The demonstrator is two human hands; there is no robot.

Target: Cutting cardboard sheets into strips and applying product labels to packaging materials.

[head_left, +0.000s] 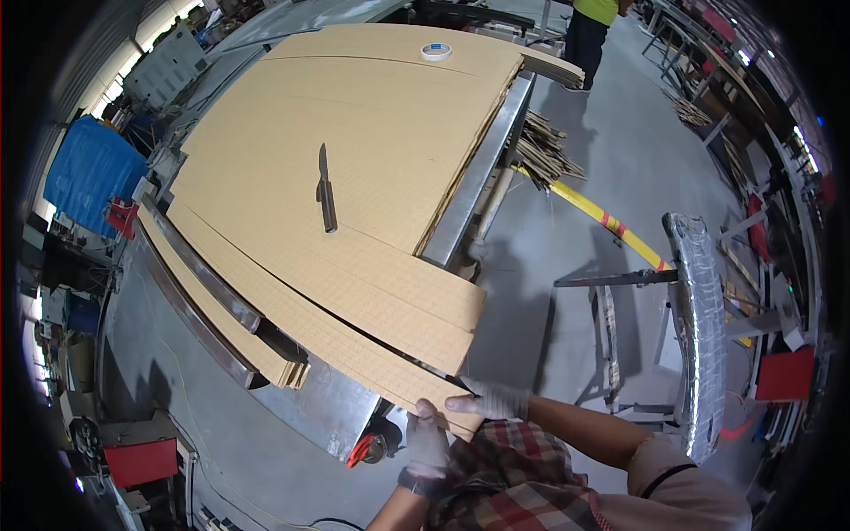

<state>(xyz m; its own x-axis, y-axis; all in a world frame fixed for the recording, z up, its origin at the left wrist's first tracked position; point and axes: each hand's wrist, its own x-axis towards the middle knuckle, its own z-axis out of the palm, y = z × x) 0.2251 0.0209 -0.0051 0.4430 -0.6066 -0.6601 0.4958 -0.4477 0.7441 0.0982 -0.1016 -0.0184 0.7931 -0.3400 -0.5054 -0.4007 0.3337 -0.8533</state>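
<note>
The person's left hand [428,440] and right hand [489,402], both in pale gloves, meet at the near end of a long cardboard strip [354,356]. The grip of each is closed on that strip: the right thumb lies across its upper face close to the end, and the left thumb presses at the edge just beside it. The fingers beneath are hidden, so how far they wrap under the board cannot be told for certain. A dark watch [421,482] circles the left wrist.

The strip runs from the hands up and to the left along the near side of the tabletop [482,181], with a narrow dark gap between it and the broad cardboard panel [416,303] next to it. Beyond that panel lies a large cardboard sheet [257,137], carrying a knife [326,196] with its handle toward the person and, near the far edge, a white tape roll [436,52].

At the left, stacked cardboard pieces [208,299] sit between two dark metal rails. An orange object [359,450] shows just left of the left hand. To the right, thin scrap strips [551,149] lie beneath the tabletop's side, near a yellow bar [602,217] with red bands. Another person [591,35] stands at the far end.
</note>
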